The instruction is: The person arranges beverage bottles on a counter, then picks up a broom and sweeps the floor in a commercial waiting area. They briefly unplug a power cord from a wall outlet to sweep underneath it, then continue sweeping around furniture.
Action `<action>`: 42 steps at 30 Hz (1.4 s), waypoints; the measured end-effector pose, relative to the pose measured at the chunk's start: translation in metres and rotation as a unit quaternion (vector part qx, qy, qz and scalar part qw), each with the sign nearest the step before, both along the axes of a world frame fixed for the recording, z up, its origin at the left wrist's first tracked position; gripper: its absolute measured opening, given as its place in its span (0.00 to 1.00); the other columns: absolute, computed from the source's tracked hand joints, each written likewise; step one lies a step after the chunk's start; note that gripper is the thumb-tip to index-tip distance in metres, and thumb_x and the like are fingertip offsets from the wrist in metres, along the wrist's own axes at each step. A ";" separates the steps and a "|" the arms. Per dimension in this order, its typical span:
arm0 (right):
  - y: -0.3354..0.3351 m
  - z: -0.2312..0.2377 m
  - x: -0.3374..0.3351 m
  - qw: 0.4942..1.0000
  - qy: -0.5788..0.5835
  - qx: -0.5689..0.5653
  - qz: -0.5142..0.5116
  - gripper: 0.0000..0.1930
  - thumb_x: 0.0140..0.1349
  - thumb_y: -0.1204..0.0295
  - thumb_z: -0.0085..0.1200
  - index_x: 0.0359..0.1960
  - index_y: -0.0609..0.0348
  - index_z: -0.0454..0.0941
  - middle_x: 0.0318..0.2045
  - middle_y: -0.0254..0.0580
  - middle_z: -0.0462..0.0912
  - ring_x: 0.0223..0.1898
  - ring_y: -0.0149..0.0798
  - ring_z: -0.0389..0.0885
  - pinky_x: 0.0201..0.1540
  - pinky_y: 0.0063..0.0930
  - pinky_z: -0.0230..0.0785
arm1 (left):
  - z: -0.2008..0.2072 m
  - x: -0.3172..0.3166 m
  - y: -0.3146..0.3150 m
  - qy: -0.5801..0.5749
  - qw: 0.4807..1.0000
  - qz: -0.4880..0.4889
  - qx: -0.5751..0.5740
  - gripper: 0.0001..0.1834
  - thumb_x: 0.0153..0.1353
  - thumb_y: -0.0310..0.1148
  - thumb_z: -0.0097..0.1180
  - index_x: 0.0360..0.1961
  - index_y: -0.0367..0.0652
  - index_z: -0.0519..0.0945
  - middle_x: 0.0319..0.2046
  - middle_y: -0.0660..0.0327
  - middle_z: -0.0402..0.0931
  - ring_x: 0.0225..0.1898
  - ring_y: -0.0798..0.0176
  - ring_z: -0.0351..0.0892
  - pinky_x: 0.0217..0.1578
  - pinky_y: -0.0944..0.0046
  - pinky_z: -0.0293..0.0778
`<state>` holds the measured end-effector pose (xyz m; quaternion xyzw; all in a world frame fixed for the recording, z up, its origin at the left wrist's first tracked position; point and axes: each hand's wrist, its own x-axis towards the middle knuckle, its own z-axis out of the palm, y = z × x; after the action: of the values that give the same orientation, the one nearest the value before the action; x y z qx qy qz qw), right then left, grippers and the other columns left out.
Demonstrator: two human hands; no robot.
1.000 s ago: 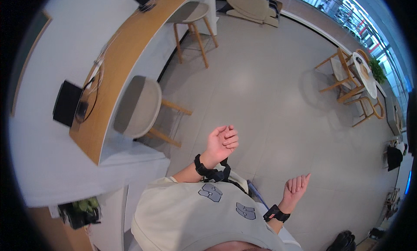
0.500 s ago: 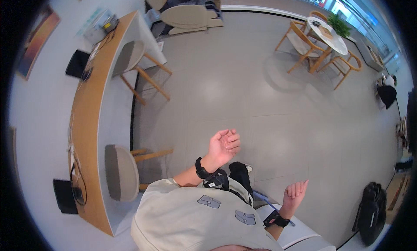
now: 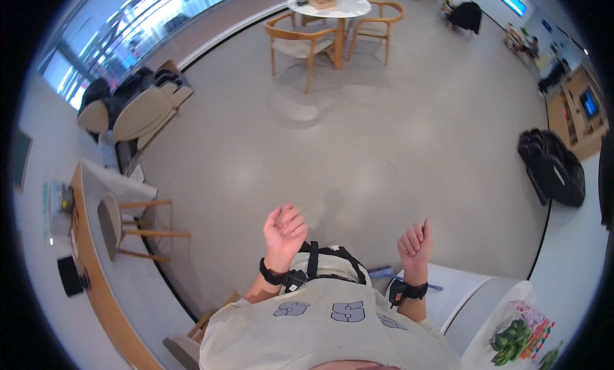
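Note:
My left hand [image 3: 286,230] is raised in front of my body, palm turned up and fingers curled loosely inward, with nothing in it. To its right, my right hand [image 3: 414,243] is also held up; its fingers are folded into the palm while the thumb stands out, and I see nothing in its grasp. Each wrist carries a black strap with a small dark device. Nearest to the right hand is a blue thing with a long thin handle [image 3: 381,271], passing behind the right wrist beside a white rounded counter [image 3: 453,282]. Neither hand touches it.
A long wooden desk [image 3: 96,267] with a chair [image 3: 112,226] runs along the left. Massage chairs stand at far left [image 3: 146,111] and right [image 3: 551,168]. Ahead are a round white table [image 3: 348,8] and wooden armchairs [image 3: 300,45]. A leafy plant [image 3: 510,341] is at lower right.
My view has swung to the right, so the desk and round table sit further left. The right hand has come up level with the left. Both hands stay curled.

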<state>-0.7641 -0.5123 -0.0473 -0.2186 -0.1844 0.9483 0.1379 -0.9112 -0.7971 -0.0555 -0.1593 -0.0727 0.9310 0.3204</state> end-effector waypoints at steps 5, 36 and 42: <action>0.032 0.000 0.003 0.997 -0.032 0.003 -0.064 0.26 0.72 0.53 0.31 0.13 0.46 0.56 0.05 0.23 0.53 0.06 0.23 0.47 0.09 0.19 0.41 | -0.011 -0.039 0.057 -0.028 0.996 -0.081 -0.019 0.10 0.63 0.36 0.41 0.33 0.41 0.71 0.19 0.69 0.60 0.17 0.72 0.56 0.18 0.69 0.54; 0.237 -0.023 -0.021 0.825 0.079 -0.022 -0.559 0.24 0.72 0.56 0.31 0.16 0.48 0.58 0.07 0.26 0.54 0.07 0.25 0.48 0.12 0.22 0.42 | 0.004 -0.191 0.560 -0.011 0.813 -0.582 0.018 0.11 0.65 0.35 0.39 0.33 0.39 0.70 0.19 0.68 0.59 0.16 0.71 0.54 0.17 0.70 0.53; 0.326 -0.016 0.013 0.829 0.094 -0.006 -0.551 0.24 0.72 0.56 0.31 0.16 0.48 0.58 0.07 0.26 0.54 0.07 0.25 0.48 0.12 0.22 0.42 | 0.021 -0.152 0.653 0.025 0.802 -0.595 0.035 0.11 0.65 0.35 0.39 0.33 0.40 0.70 0.19 0.68 0.59 0.16 0.72 0.54 0.17 0.70 0.53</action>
<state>-0.7506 -0.1863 -0.0633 -0.1942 -0.0141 0.7316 0.6533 -1.0637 -0.1442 -0.0350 -0.1368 0.0120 0.5575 0.8187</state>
